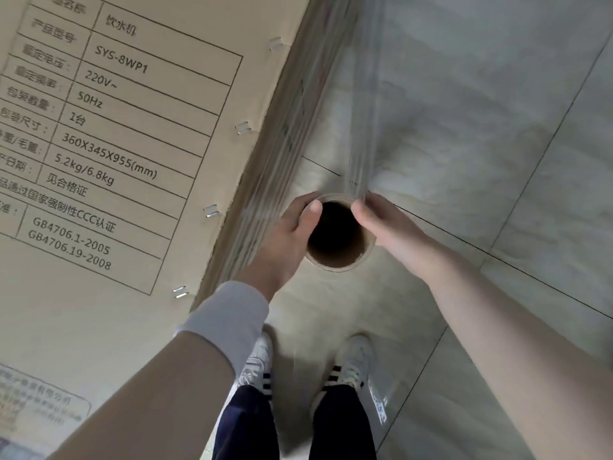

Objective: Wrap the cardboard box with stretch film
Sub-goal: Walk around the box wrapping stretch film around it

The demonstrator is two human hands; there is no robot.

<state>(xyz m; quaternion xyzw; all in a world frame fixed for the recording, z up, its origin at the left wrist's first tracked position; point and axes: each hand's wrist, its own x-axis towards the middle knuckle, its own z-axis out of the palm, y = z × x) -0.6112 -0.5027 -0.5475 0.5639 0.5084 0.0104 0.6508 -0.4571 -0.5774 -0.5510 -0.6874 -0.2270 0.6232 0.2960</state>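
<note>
Looking down, we see the roll of clear stretch film, wound on a brown cardboard tube and viewed end-on, held between our hands just beside the edge of the tan cardboard box, which is printed with a black specification table and fills our left. Glossy, wrinkled film stretches from the roll along the box's side above the pale tiled floor. Our left hand and right hand both clasp the tube's end, thumbs on its rim.

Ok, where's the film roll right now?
Mid-frame in the head view: film roll gripped by left hand and right hand, just right of the cardboard box.
</note>
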